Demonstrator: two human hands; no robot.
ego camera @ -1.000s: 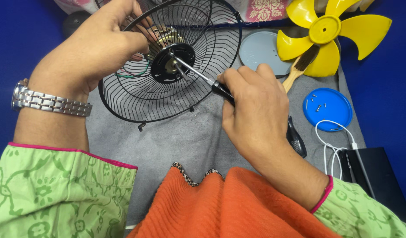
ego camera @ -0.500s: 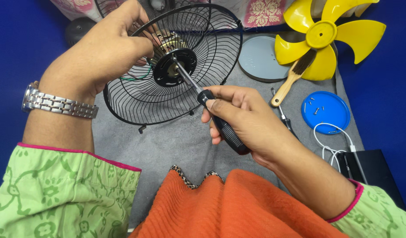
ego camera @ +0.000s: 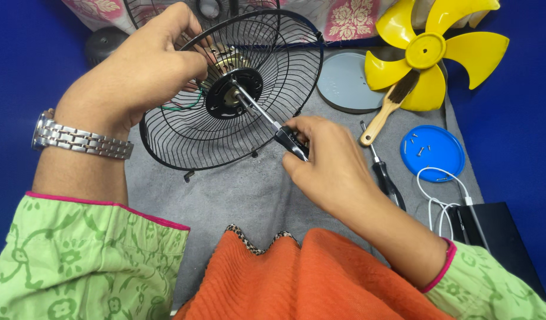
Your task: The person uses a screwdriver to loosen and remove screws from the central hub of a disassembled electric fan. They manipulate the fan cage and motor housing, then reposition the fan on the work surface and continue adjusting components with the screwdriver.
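left hand (ego camera: 140, 74) curled shut, right hand (ego camera: 329, 160) in closed grip

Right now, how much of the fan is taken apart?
Done: the yellow blade lies off to the side, and small screws sit in the blue lid. In hand: the left hand steadies the black wire guard while the right hand drives a screwdriver into the hub. Left: the guard is on the motor.

Grey felt mat (ego camera: 237, 195) over deep blue surface (ego camera: 24, 71); floral cloth (ego camera: 344, 21) behind; even light.
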